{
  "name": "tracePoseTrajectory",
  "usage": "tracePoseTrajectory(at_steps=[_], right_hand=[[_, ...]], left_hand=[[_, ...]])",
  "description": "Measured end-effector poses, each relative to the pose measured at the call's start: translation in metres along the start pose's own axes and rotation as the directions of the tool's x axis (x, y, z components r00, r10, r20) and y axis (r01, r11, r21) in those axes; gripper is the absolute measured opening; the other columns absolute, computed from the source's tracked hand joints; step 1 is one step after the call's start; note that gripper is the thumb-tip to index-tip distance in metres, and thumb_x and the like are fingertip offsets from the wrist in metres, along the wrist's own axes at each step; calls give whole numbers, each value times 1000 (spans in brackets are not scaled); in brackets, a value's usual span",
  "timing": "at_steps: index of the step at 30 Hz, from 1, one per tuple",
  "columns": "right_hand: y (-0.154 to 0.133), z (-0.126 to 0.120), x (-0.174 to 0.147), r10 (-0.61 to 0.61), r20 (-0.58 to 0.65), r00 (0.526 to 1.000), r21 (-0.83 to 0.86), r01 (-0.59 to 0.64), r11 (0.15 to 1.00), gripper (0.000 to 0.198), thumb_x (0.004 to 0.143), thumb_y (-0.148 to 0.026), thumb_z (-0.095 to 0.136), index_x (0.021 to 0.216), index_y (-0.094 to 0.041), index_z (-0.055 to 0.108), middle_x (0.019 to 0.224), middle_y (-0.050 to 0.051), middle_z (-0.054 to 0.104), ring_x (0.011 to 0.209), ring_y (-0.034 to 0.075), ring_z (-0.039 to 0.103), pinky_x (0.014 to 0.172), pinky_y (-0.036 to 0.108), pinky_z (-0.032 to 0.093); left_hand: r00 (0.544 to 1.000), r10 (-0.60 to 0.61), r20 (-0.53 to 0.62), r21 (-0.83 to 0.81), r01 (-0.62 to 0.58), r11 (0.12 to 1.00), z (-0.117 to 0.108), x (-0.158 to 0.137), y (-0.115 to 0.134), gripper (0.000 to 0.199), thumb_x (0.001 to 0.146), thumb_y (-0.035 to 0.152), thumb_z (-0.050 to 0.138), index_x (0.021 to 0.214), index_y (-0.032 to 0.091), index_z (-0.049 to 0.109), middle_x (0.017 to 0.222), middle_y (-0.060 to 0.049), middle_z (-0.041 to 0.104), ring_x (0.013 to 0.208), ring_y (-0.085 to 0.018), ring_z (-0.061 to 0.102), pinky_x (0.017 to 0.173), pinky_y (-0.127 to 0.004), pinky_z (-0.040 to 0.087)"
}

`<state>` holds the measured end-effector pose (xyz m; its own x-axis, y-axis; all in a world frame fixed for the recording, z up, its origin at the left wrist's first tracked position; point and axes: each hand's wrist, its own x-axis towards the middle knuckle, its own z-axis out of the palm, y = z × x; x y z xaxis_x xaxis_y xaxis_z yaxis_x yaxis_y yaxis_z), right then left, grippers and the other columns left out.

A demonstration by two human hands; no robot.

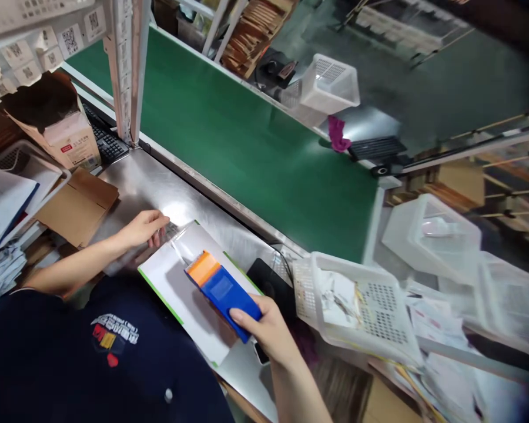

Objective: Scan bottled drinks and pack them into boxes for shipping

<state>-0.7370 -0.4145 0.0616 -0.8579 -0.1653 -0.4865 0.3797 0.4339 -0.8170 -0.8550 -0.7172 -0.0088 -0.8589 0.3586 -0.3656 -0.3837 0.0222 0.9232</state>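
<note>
My right hand [271, 326] grips a flat blue and orange box [229, 294] by its near end, thumb on top. The box is held over a clipboard [161, 298] with a green edge, which bears white paper [194, 317]. At the clipboard's far left end is my left hand [152, 228], its fingers curled and thumb against the forefinger. Something shiny or clear lies by those fingertips; whether they hold it is hard to see. The clipboard rests on a metal worktop [145, 182].
A green conveyor belt [247, 153] runs beyond the worktop. On the right stands a white perforated basket [312, 294] with papers in it. To the left are flattened cardboard [77, 205], an open carton [73, 138], a keyboard [108, 141] and a metal post [126, 70].
</note>
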Motion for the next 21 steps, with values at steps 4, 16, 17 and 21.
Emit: tracePoseTrajectory(at_steps=[4,16,17,21], right_hand=[[-15,9,-1,83,-10,997,-7,-83,997,60,71,-74,81,61,-20,57,54,-4,40,53,10,30,50,28,27],[-56,23,29,181,35,983,-121,-176,977,59,73,-75,78,66,-20,61,58,-2,47,55,12,37,51,27,32],[-57,24,30,192,32,981,-126,-187,974,60,72,-76,78,66,-20,60,58,-2,46,55,12,37,50,27,31],[-57,26,31,214,19,977,-111,-210,971,62,71,-77,78,63,-20,56,56,-3,42,53,10,33,49,27,28]], left_hand=[[989,146,-36,81,-142,986,-7,1,2,37,83,45,77,72,21,51,61,5,55,54,-12,59,53,-23,40],[988,124,-89,147,-110,983,-39,22,-32,45,80,61,74,74,21,56,61,4,56,54,-12,53,52,-24,38],[992,100,-76,134,-89,987,-38,26,-39,47,79,63,75,73,21,56,60,5,55,53,-12,51,51,-24,37],[1000,-8,30,26,7,1000,-19,38,-71,53,77,68,77,70,21,54,55,6,49,51,-11,46,50,-24,38]])
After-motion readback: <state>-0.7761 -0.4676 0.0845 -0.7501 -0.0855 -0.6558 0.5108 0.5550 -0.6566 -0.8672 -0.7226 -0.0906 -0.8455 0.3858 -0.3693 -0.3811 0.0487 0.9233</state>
